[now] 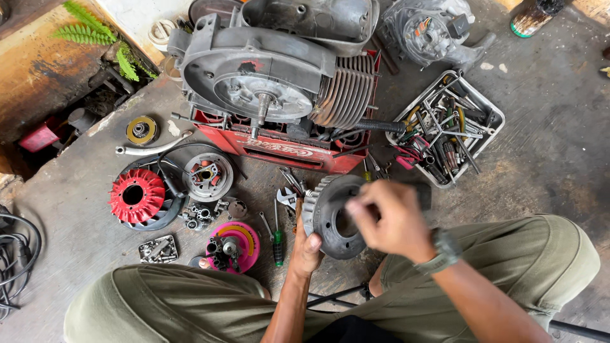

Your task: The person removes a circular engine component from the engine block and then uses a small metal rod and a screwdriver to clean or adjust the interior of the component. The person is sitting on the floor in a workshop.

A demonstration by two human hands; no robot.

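My left hand point(306, 249) grips the lower edge of a grey round finned flywheel point(325, 215), held tilted above the concrete floor between my knees. My right hand point(389, 219), blurred, sits over the flywheel's centre hole with its fingers curled; whether it pinches something small cannot be told. A watch is on my right wrist. Just beyond stands a grey engine block point(267, 76) with cooling fins, resting on a red plastic crate point(286, 149).
A metal tray point(492, 117) full of tools sits at the right. On the left lie a red fan wheel point(136, 195), a stator plate point(208, 176), a pink dish point(250, 236) of small parts, a green-handled screwdriver point(277, 244) and wrenches point(287, 194).
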